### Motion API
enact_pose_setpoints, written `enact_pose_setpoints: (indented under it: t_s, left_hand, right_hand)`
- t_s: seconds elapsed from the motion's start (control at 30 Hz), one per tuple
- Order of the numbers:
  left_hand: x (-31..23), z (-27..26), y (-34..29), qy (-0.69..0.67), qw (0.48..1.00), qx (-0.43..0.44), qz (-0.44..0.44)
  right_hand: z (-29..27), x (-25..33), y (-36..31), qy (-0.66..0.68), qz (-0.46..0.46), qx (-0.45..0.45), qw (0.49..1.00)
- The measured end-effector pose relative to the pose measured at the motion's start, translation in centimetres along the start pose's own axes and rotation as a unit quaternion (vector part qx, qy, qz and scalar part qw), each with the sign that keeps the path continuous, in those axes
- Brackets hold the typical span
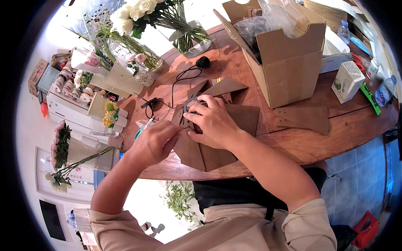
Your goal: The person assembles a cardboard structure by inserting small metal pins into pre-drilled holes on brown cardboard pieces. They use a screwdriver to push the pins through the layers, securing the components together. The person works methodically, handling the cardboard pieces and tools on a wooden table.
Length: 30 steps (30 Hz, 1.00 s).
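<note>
Brown flat panels (pixel 188 151) with small holes at their narrow ends fan out around a dark ring (pixel 187 104) near the table's front edge. My right hand (pixel 215 123) lies over the middle of the fan, its fingers curled over the ring and its thumb on the panels. At the fan's left side my left hand (pixel 153 140) is closed, fingertips pinched together by a panel's narrow end. Whatever sits between those fingertips is hidden. More panels (pixel 228 86) stick out beyond my right hand. Two similar panels (pixel 305 119) lie overlapped to the right, apart from the fan.
An open cardboard box (pixel 289 62) with plastic bags stands behind on the right, near a small white carton (pixel 348 81). A black cord with a lamp socket (pixel 202 62) lies beyond the panels. Vases of flowers (pixel 190 39) stand at the back and left.
</note>
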<state>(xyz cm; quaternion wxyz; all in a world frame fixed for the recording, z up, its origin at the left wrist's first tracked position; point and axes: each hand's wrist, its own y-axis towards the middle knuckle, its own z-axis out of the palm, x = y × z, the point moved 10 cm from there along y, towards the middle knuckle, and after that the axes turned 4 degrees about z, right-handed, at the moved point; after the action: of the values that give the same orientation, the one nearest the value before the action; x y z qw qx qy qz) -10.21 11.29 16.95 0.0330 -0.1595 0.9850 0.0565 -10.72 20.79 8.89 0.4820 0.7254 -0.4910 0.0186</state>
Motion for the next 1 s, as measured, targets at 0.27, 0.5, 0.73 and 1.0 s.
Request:
enact_pose_setpoints:
  t_s: [0.27,0.5,0.73,1.0]
  left_hand:
    - [-0.4,1.0,-0.2,0.097,0.990,0.049,0.088]
    - [6.0,3.0,-2.5,-0.170,0.900,0.109,-0.387]
    - [-2.1,1.4,0.0,0.168,0.973,0.024,0.159]
    - [2.5,1.6,0.1,-0.084,0.986,0.051,-0.135]
  right_hand:
    - [0.2,0.1,0.0,0.007,0.001,0.000,1.000]
    - [0.1,-0.1,-0.1,0.004,-0.001,-0.010,1.000]
    - [0.3,0.0,-0.1,0.006,-0.002,-0.010,1.000]
    - [0.4,-0.2,-0.1,0.005,0.002,-0.003,1.000]
